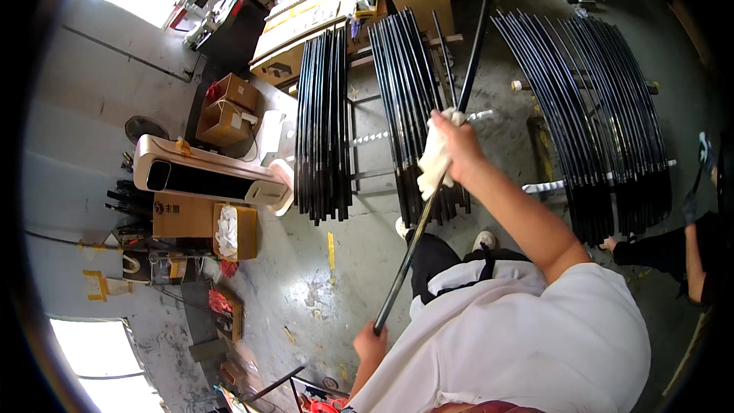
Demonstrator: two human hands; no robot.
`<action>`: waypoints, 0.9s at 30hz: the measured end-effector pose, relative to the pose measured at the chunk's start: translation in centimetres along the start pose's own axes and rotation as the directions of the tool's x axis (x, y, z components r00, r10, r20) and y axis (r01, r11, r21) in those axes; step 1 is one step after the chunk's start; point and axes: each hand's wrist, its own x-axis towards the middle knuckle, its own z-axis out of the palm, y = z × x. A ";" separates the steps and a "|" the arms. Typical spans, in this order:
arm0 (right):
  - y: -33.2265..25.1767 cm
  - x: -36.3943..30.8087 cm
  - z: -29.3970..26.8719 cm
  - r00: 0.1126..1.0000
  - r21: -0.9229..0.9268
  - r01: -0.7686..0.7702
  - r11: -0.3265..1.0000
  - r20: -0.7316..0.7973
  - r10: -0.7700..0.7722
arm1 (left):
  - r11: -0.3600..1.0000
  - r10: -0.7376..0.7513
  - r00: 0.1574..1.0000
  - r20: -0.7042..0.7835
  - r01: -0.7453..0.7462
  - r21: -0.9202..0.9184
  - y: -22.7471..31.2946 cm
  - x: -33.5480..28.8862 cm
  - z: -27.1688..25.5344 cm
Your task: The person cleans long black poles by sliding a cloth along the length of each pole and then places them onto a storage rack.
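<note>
A long, slim black pole (404,271) runs slantwise before me, from low in front of my body up past the top edge of the picture. My left hand (371,344) is closed around its lower end. Farther up, my right hand (462,149) presses a white cloth (433,159) around the pole, fingers wrapped over it. Just beyond and partly behind the pole lies a row of similar black poles (405,92), side by side on a low rack. Another such row (323,122) is to its left.
To the right, more black poles (550,115) lie in rows on supports, with a co-worker's arm (694,260) near them. On the left stand a tall pale appliance (206,172) and cardboard boxes (183,216). A long carton (306,27) sits at the back.
</note>
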 end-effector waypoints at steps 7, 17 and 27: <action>-13.1 3.8 -4.2 0.971 0.130 0.226 0.965 0.046 -0.234 | 0.862 -0.467 0.857 0.216 0.387 0.327 -20.0 -9.7 2.6; -24.0 3.2 -7.2 0.844 0.143 0.328 0.934 0.400 -0.358 | 0.793 -0.576 0.746 0.334 0.411 0.449 -25.7 -14.1 2.0; -16.4 -5.2 -1.5 0.865 0.083 0.330 0.940 0.372 -0.336 | 0.999 -0.048 0.920 0.389 0.049 0.008 4.0 3.6 2.3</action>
